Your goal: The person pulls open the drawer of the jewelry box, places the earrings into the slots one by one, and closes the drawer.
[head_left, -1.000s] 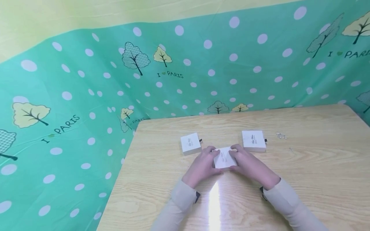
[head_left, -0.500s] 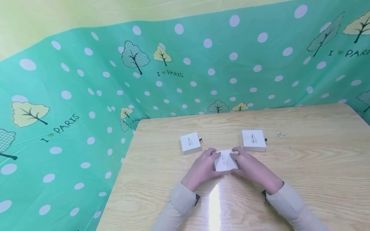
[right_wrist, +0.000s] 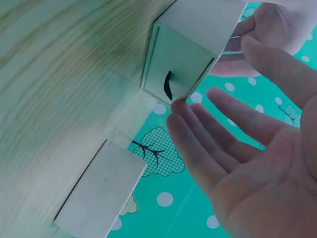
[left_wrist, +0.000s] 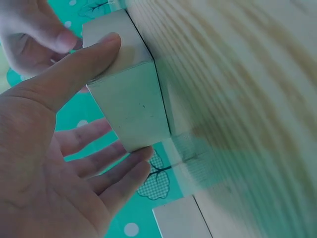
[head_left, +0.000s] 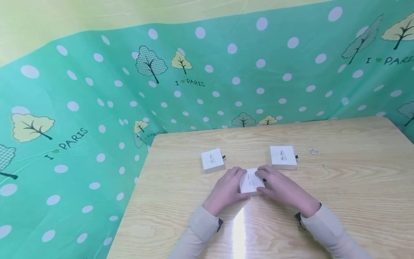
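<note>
A small white drawer-style box with dark lettering on its lid lies on the wooden table between the two hands. My left hand grips it, thumb along the near side and fingertips at the far edge. To the right, my right hand is spread loosely beside the box. In the right wrist view its fingers are extended, one fingertip right at the corner of the drawer front, and the thumb stands away. A black pull tab shows on that front.
Two similar white boxes stand behind: one at left, one at right, each with a black tab on its right side. Small shiny pieces lie further right, with a tiny one nearer. A green patterned curtain hangs behind the table.
The box has shifted slightly toward the person. My right hand has loosened and drawn a little to the right, uncovering the black tab. My left hand keeps its grip.
</note>
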`<state>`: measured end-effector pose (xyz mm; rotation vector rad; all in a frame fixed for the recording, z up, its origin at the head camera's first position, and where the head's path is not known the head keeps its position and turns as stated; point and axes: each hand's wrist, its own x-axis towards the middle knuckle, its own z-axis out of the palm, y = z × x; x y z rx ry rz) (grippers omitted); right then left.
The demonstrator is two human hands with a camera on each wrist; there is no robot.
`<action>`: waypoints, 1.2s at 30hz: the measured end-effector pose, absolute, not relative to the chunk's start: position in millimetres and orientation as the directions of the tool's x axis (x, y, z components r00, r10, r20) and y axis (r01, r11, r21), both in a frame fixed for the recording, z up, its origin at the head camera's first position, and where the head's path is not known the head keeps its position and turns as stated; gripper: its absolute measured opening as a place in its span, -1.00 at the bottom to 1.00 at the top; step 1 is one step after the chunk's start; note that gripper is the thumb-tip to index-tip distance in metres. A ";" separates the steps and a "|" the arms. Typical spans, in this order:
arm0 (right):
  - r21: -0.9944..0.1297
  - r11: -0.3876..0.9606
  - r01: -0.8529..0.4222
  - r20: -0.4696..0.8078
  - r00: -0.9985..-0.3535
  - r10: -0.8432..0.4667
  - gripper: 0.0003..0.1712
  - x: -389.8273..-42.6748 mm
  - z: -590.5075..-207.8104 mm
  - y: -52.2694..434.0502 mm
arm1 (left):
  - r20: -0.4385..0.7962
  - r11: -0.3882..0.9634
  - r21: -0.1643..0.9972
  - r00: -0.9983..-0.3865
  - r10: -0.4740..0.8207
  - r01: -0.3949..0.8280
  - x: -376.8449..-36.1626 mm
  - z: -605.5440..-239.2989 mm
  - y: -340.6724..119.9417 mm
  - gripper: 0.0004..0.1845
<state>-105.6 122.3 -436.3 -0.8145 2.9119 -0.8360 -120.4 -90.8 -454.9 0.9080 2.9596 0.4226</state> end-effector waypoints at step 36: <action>-0.824 0.558 -0.093 -0.147 -0.917 -0.370 -0.58 -117.0 -456.8 135.5 | 0.033 0.787 0.224 -0.812 0.583 0.575 -125.3 -455.0 -87.0 -0.15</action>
